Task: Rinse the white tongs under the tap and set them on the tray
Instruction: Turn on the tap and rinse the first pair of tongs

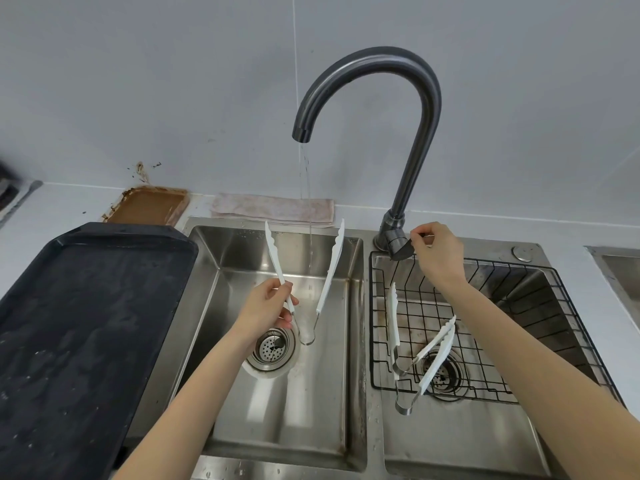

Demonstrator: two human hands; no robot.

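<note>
- White tongs (332, 268) held over the left basin (322, 393), hinge end down near the drain (272, 348), both arms spread open and pointing up toward the spout.
- Gripped by the left hand (268, 308), fingers closed around the left arm of the tongs just above the hinge; right arm of the tongs left free, apart from the grip.
- Thin stream of water (306, 188) fell from the tap (370, 64) straight through the gap between the 2 arms, to the right of the grip; appeared to miss both, though contact could not be ruled out.
- Right hand (438, 258) pinched shut on the tap lever (403, 249), well apart from the grip, beyond the basin divider.
- Judged step: rinsing just begun, flow being set at the lever, tongs not yet properly wetted.
- Next move would call for shifting 1 arm at a time into the stream, or squeezing the arms together under it, then turning to wet both faces.
- After that, carried left of the grip to the dark tray (86, 323), which lay just beside the basin, wet with droplets, nothing on it.
- 2 more pairs of white tongs (433, 355) lay in the wire rack (554, 306) over the right basin.
- Folded cloth (273, 209) behind the basin; brown-stained patch (149, 206) on the counter behind the tray.
</note>
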